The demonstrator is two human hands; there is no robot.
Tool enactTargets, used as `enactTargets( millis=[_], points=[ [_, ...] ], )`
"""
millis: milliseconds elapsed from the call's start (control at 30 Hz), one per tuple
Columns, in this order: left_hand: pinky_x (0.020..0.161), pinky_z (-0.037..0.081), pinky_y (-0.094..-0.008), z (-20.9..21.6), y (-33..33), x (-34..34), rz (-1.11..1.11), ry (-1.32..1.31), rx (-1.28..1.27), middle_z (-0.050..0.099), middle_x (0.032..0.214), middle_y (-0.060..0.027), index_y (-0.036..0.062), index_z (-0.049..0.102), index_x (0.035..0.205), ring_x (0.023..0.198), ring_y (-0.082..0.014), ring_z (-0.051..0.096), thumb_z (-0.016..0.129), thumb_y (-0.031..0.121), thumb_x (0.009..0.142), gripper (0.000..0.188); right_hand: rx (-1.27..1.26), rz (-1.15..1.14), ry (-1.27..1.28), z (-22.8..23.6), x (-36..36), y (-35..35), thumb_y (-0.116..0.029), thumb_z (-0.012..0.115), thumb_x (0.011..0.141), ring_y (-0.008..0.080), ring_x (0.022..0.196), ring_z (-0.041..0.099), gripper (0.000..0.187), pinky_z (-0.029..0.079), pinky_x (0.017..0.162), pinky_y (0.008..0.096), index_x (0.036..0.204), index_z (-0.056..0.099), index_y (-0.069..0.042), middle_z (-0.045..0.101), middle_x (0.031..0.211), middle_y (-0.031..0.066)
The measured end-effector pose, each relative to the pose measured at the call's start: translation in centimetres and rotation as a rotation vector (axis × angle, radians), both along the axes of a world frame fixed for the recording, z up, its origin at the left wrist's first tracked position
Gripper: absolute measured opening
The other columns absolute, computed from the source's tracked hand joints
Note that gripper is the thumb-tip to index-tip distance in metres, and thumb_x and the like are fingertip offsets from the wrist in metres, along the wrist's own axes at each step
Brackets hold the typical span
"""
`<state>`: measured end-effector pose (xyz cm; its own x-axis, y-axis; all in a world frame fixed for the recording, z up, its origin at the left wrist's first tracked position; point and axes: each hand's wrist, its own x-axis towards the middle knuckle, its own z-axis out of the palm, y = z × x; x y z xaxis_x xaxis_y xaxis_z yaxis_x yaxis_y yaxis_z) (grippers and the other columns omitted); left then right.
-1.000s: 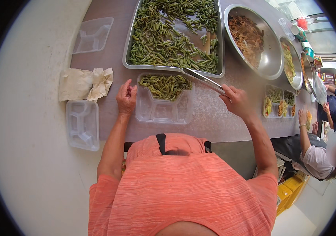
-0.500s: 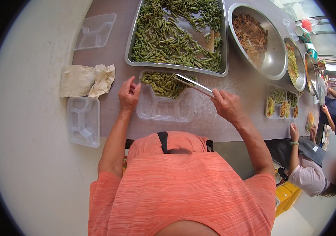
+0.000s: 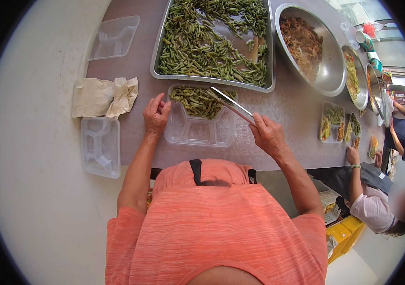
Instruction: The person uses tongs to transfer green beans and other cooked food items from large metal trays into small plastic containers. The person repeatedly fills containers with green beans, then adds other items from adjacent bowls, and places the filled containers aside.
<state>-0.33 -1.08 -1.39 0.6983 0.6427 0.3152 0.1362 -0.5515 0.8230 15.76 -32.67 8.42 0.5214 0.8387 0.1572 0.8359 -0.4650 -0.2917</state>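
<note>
Pale, smooth wall or floor [image 3: 31, 123] spreads along the left side, beside a long greyish-brown table [image 3: 302, 104] that runs across to windows [image 3: 394, 42] at the upper right. At the far side of the table stands a large rectangular metal tray [image 3: 271, 57] holding a layer of cut green beans [image 3: 188, 52]. Just on the near side of it, in front of the person in an orange shirt [image 3: 221, 228], lies a clear plastic compartment container [image 3: 200, 133], its far, wide compartment filled with a portion of beans [image 3: 193, 100]. The right hand [image 3: 269, 134] is closed around the handle end of long silver metal tongs [image 3: 235, 107], whose tips reach over that portion; whether they pinch any beans cannot be told. The left hand [image 3: 156, 114] is relaxed and ungrasping, fingers loosely bent, at the container's left edge; contact is unclear. Further left are crumpled brown paper [image 3: 95, 97] and, below it, a clear divided plastic box [image 3: 100, 148]; a similar clear divided box [image 3: 115, 38] lies beyond the paper. To the right of the tray sits a wide round steel bowl [image 3: 330, 71] with brownish shredded food [image 3: 299, 40]. Nearer the right end, a co-worker's hand [image 3: 353, 155] is at a filled compartment box [image 3: 353, 129], beside another filled box [image 3: 333, 122].
</note>
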Motion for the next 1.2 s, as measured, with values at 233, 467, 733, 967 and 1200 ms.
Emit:
enactTargets(
  millis=[233,467,733,967,1200],
  points=[
    [0.048,0.041,-0.0273,0.1,0.1,0.1,-0.036,0.019,0.083,0.055,0.068,-0.0045,0.001,0.066,0.101,0.051,-0.0134,0.048,0.069,0.014,0.081,0.023,0.05,0.045,0.006,-0.2,-0.5,1.4,-0.019,0.068,0.081,0.0276,0.058,0.06,0.025,0.049,0.047,0.0386,0.096,0.052,-0.006,0.054,0.07,0.0087],
    [0.049,0.042,-0.0273,-0.1,0.0,0.1,-0.025,-0.009,0.073,0.055,0.069,-0.0049,0.0009,0.067,0.101,0.053,-0.0134,0.049,0.068,0.014,0.083,0.022,0.029,0.069,0.057,-0.5,-1.5,2.6,-0.019,0.07,0.079,0.0274,0.058,0.059,0.029,0.048,0.047,0.0385,0.096,0.051,-0.004,0.054,0.07,0.0093],
    [0.055,0.044,-0.0291,-0.1,3.3,-0.3,0.065,0.019,-0.076,0.059,0.074,-0.0072,0.0005,0.067,0.101,0.059,-0.0157,0.052,0.058,0.013,0.092,0.018,-0.011,0.023,0.119,0.3,1.1,1.1,-0.02,0.071,0.078,0.031,0.064,0.06,0.043,0.049,0.052,0.0405,0.111,0.05,-0.002,0.055,0.077,0.012],
    [0.059,0.047,-0.0352,-1.1,7.3,0.0,0.056,0.07,0.196,0.061,0.076,-0.011,0.0009,0.066,0.099,0.065,-0.0248,0.057,0.056,0.013,0.093,0.017,-0.076,-0.067,-0.113,6.8,13.4,8.3,-0.022,0.069,0.081,0.0322,0.067,0.062,0.035,0.052,0.055,0.0407,0.102,0.048,-0.003,0.057,0.08,0.0139],
    [0.056,0.046,-0.0362,0.0,6.9,-0.4,0.024,0.17,0.169,0.059,0.076,-0.0109,0.0019,0.066,0.099,0.062,-0.0259,0.057,0.058,0.012,0.09,0.015,-0.389,-0.06,-0.421,8.1,31.0,24.1,-0.005,0.05,0.085,0.0335,0.08,0.069,0.013,0.057,0.066,0.0411,0.088,0.06,0.002,0.068,0.084,0.0204]
  ],
)
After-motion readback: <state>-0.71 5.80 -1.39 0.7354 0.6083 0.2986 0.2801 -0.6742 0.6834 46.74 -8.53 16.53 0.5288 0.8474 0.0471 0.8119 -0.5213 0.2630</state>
